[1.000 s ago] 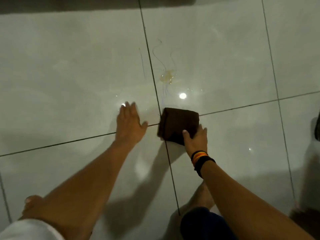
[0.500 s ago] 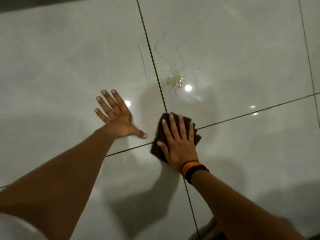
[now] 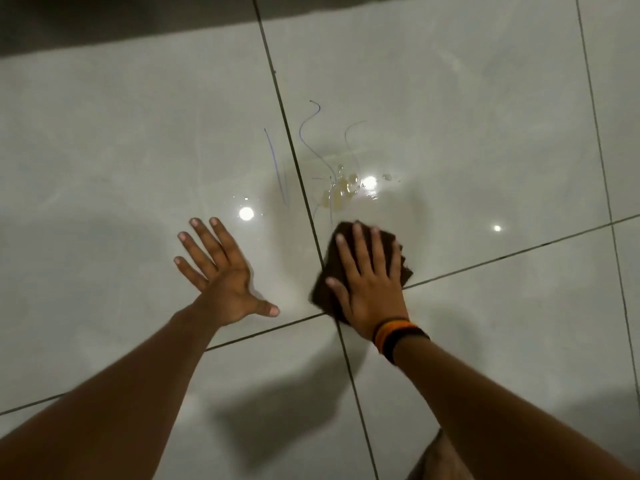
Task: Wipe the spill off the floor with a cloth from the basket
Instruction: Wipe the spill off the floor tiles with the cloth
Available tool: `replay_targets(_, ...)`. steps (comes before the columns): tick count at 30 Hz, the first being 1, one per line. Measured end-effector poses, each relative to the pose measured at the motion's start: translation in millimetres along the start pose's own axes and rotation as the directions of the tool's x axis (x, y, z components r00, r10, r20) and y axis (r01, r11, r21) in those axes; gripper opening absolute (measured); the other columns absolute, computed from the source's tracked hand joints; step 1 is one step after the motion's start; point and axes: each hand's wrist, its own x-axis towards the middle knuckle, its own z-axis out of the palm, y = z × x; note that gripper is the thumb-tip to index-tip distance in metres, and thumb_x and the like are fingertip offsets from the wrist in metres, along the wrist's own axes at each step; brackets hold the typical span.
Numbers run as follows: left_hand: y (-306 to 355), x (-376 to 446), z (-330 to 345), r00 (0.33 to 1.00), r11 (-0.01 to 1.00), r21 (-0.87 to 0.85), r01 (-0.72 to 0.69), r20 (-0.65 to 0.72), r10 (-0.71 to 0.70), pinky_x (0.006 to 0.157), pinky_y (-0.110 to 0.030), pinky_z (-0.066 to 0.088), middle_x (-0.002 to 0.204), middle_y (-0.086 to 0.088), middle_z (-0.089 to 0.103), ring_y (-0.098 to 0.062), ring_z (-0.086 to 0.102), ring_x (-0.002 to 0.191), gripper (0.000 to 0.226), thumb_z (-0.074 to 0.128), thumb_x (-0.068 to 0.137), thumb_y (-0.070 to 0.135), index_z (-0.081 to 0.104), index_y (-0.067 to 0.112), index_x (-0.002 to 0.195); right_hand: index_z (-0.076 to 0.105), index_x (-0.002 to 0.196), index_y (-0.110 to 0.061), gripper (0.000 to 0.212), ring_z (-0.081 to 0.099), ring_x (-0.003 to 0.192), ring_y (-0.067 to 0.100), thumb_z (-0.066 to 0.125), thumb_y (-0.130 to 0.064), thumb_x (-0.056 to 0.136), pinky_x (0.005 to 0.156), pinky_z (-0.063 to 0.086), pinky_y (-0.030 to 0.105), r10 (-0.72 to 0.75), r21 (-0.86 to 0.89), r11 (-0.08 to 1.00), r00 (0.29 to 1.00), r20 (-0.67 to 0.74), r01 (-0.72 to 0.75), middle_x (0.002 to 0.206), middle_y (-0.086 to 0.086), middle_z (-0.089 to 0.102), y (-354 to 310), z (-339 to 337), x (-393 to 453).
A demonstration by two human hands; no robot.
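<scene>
A small yellowish spill (image 3: 341,190) lies on the glossy pale floor tile, just right of a dark grout line. A folded dark brown cloth (image 3: 323,287) rests flat on the floor a little below the spill, apart from it. My right hand (image 3: 369,284), with banded bracelets at the wrist, presses flat on top of the cloth with its fingers spread. My left hand (image 3: 221,271) is planted flat on the tile to the left, fingers apart, holding nothing. The basket is out of view.
Thin blue pen-like marks (image 3: 277,164) curve across the tiles near the spill. Grout lines (image 3: 301,188) cross under the cloth. A dark strip (image 3: 121,22) runs along the top left. Light reflections dot the shiny floor.
My right hand went from gripping the cloth's near edge to lying flat on it, and pushed it up toward the spill. My left hand spread its fingers on the tile.
</scene>
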Motion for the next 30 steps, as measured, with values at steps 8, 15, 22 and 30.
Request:
replay_targets(8,-3,4,2,1.000,1.000,0.005,-0.014,0.021,0.014,0.106,-0.063,-0.029,0.150,-0.033,-0.053,-0.056,-0.045,0.140,0.188,0.099,0.043,0.061,-0.045,0.001,0.147,0.005,0.166,-0.014,0.083,0.000,0.158,0.046,0.014,-0.061,0.098,0.120,0.010,0.073,0.743,0.273,0.645,0.669,-0.003,-0.714,0.174,0.019,-0.002,51,-42,85)
replay_targets(15,0,-1,-5,0.998,1.000,0.005,-0.013,0.061,0.013,0.109,-0.065,-0.028,0.146,-0.031,-0.058,-0.056,-0.050,0.137,0.183,0.097,0.051,0.061,-0.049,0.001,0.144,0.016,0.166,-0.022,0.074,0.004,0.160,0.041,0.027,-0.060,0.104,0.120,0.013,0.073,-0.184,-0.052,0.982,0.983,-0.010,0.183,0.174,0.012,0.005,-11,-20,46)
replay_targets(22,-1,4,-3,0.999,1.000,0.001,-0.008,0.036,0.008,0.109,-0.065,-0.028,0.147,-0.031,-0.057,-0.056,-0.049,0.137,0.185,0.095,0.048,0.066,-0.049,0.002,0.145,0.005,0.166,-0.017,0.080,-0.003,0.159,0.044,0.017,-0.060,0.100,0.120,0.006,0.073,0.595,0.237,0.786,0.803,-0.039,-0.571,0.174,0.016,-0.003,29,-63,135)
replay_targets(30,-1,1,-6,0.998,1.000,0.008,0.006,0.064,-0.006,0.111,-0.068,-0.026,0.144,-0.031,-0.060,-0.053,-0.055,0.132,0.182,0.095,0.052,0.062,-0.051,0.001,0.143,0.021,0.165,-0.023,0.070,0.010,0.160,0.040,0.028,-0.058,0.104,0.122,0.013,0.070,-0.219,-0.060,0.974,0.976,0.000,0.219,0.174,0.011,0.014,2,-35,56)
